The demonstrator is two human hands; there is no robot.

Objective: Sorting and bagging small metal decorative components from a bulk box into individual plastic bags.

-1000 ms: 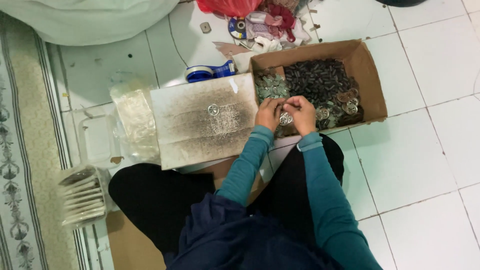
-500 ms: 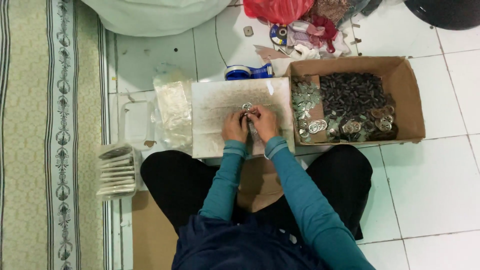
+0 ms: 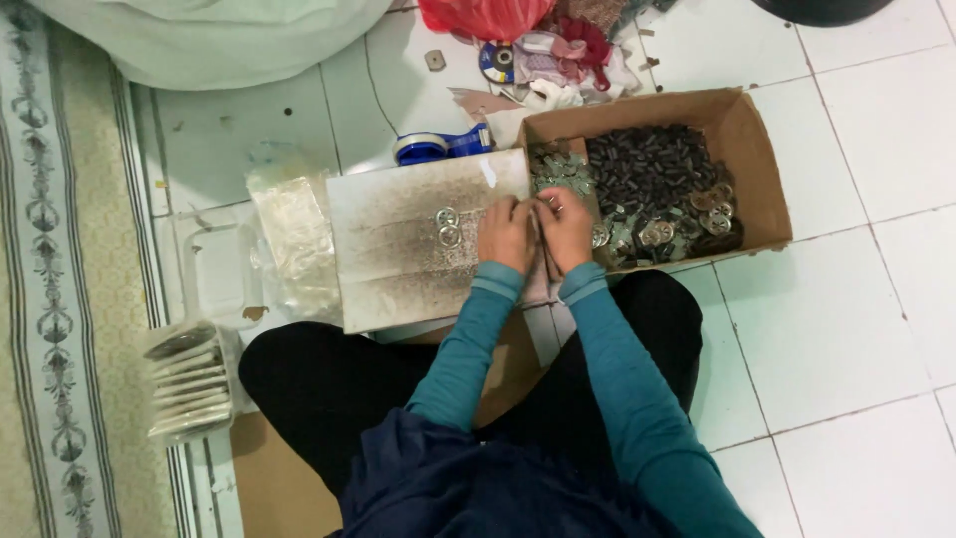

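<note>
My left hand (image 3: 507,234) and my right hand (image 3: 566,226) are close together over the right edge of a worn grey board (image 3: 398,249) on the floor. Both pinch something small and metallic between the fingertips; it is too small to identify. Two small round metal pieces (image 3: 447,227) lie on the board just left of my left hand. Directly right of my hands stands an open cardboard box (image 3: 757,169) holding several dark small parts (image 3: 652,169) and shiny round metal pieces (image 3: 657,234).
A clear plastic bag (image 3: 294,239) lies left of the board, a blue tape dispenser (image 3: 438,146) behind it. A stack of flat packets (image 3: 189,384) sits by my left knee. Red bag and clutter (image 3: 538,50) at the back; patterned rug (image 3: 60,299) on the left.
The view has shifted. My hands moved from the box's edge to the board, then settled at the board's right edge, still close together.
</note>
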